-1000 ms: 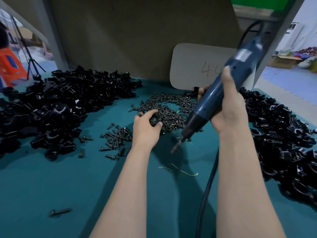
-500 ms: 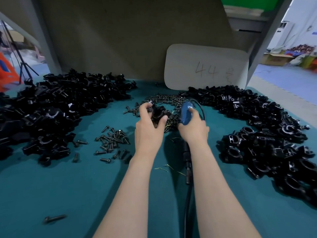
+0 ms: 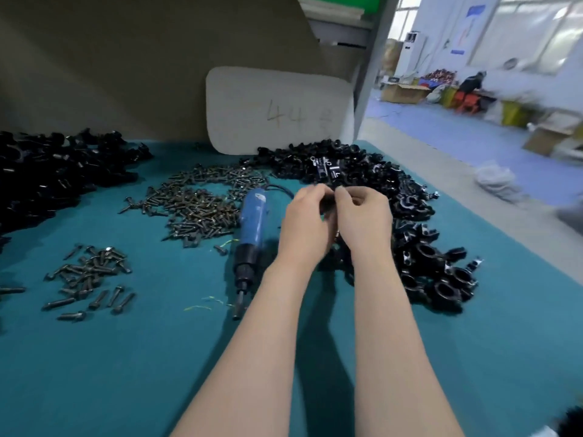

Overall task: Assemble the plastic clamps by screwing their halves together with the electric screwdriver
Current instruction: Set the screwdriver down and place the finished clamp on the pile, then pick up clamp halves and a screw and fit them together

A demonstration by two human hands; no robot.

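Teal mat (image 3: 94,373) lies nearest. Above it, the left hand (image 3: 303,225) and right hand (image 3: 362,222) both pinch 1 black clamp (image 3: 328,202) with curled fingers, just over the right pile (image 3: 426,247). The halves could slip apart and get lost in that pile, because the hold is small. The blue screwdriver (image 3: 254,222) now lies beside the left hand; 0.5 seconds ago the right hand held it.

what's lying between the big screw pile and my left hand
The blue electric screwdriver lies there on the teal mat, unheld, as the head view shows.
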